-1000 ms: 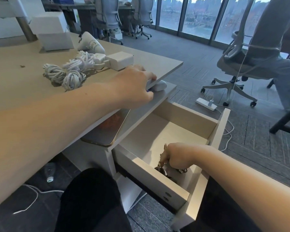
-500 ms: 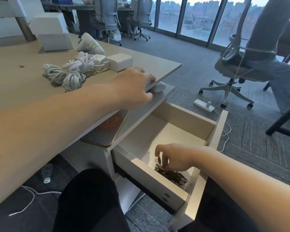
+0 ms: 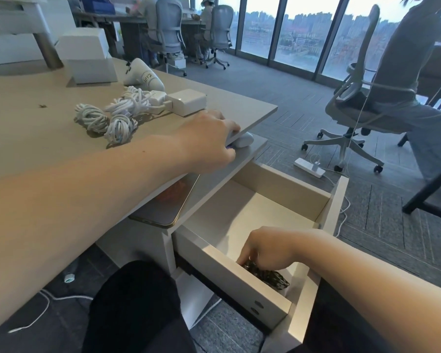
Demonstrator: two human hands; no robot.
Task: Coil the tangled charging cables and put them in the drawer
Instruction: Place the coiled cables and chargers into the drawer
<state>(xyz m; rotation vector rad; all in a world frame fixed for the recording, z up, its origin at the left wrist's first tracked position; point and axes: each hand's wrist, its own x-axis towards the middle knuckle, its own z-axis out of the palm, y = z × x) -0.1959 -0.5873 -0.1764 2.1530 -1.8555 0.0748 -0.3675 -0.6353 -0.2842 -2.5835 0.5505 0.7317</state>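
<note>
Three white coiled cables (image 3: 92, 119) lie on the beige desk (image 3: 36, 149), one of them joined to a white charger block (image 3: 186, 101). Below the desk's right end, the drawer (image 3: 337, 200) stands pulled out. In its near right corner lies a dark braided cable coil (image 3: 273, 276). My right hand (image 3: 270, 248) reaches down into the drawer, fingers curled onto that coil; the drawer front hides the fingertips. My left hand (image 3: 206, 138) grips the desk's front edge, just right of the white coils.
A phone (image 3: 168, 207) and a white rounded object (image 3: 243, 142) lie on the shelf under the desk top. A white box (image 3: 87, 57) and a white cone (image 3: 144, 76) sit behind the cables. An office chair (image 3: 351, 103) and a power strip (image 3: 308, 168) stand on the floor to the right.
My right hand lowered the dark cable coil into the drawer's near corner and now sits lower on it. My left hand has stayed on the desk edge.
</note>
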